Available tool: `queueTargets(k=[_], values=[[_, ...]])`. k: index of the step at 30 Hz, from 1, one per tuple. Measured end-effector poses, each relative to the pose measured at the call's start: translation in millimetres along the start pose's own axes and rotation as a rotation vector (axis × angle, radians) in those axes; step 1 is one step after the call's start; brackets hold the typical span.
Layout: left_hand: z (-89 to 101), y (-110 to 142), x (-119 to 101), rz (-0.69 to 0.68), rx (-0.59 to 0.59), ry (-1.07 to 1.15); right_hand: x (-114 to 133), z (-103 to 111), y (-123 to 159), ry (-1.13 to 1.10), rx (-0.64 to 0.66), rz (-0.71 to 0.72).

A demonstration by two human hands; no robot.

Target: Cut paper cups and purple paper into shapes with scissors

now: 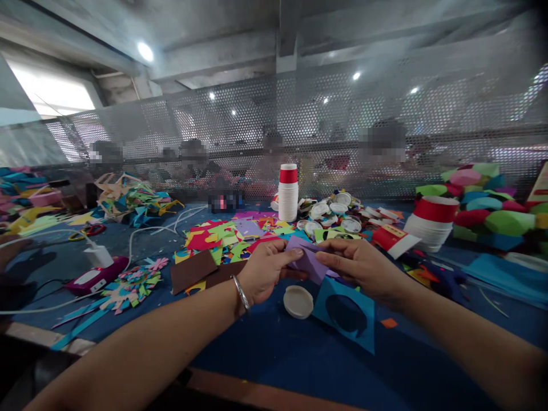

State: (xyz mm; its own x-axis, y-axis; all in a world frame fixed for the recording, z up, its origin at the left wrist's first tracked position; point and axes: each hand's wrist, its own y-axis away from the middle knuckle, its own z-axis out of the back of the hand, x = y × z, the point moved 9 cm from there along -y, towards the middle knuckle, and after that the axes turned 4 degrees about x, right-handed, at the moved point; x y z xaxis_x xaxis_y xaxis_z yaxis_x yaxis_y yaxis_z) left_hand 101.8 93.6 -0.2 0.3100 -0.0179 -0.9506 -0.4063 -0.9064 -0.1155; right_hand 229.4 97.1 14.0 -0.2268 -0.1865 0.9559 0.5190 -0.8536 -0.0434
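Purple paper: it is between the two hands, above the middle of the surface [274, 359]; the purple paper [315, 270] is angled, with an edge or fold near the fingertips.
Left hand: the left hand [262, 273] pinches the left side of the purple paper, thumb on top.
Right hand: the right hand [358, 264] pinches its right side between thumb and fingers; whether a small tool is also in this grip cannot be told.
State of the purple paper: it is in handling; no finished round shape shows in it, and whether it is already cut or only folded is unclear.
Already cut: the blue sheet [365, 339], near and just right of the hands, has a large round opening.
Nearest round piece: a pale disc [298, 302] lies just left of the blue sheet.
Uncut by look: brown paper [194, 271] lies left of the hands, its visible edges straight.
Offcuts: a heap of colored scraps [226, 235] spreads farther off and left; an orange scrap [389, 323] lies to the right.
Other pieces: a pile of round pieces [338, 208] sits beyond the hands, right of a tall cup stack [288, 200].
What is left: the purple paper appears unfinished; how many more pieces remain cannot be judged.
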Motion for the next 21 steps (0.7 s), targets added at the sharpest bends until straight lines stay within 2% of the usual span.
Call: queueTargets(k=[7,15,21], values=[[-0.2,-0.3,-1.3,0.001,0.001,0.002,-1.4,-0.6,-0.3,-0.06,-0.002,-0.012],[-7.5,0.8,14.1,0.1,0.038,0.013,-8.8,-3.7,-1.0,-0.089,-0.029,-0.022],[-10.6,0.0,17.8,0.148,0.04,0.021,-15.2,-6.5,-2.4,-0.176,-0.042,-0.052]])
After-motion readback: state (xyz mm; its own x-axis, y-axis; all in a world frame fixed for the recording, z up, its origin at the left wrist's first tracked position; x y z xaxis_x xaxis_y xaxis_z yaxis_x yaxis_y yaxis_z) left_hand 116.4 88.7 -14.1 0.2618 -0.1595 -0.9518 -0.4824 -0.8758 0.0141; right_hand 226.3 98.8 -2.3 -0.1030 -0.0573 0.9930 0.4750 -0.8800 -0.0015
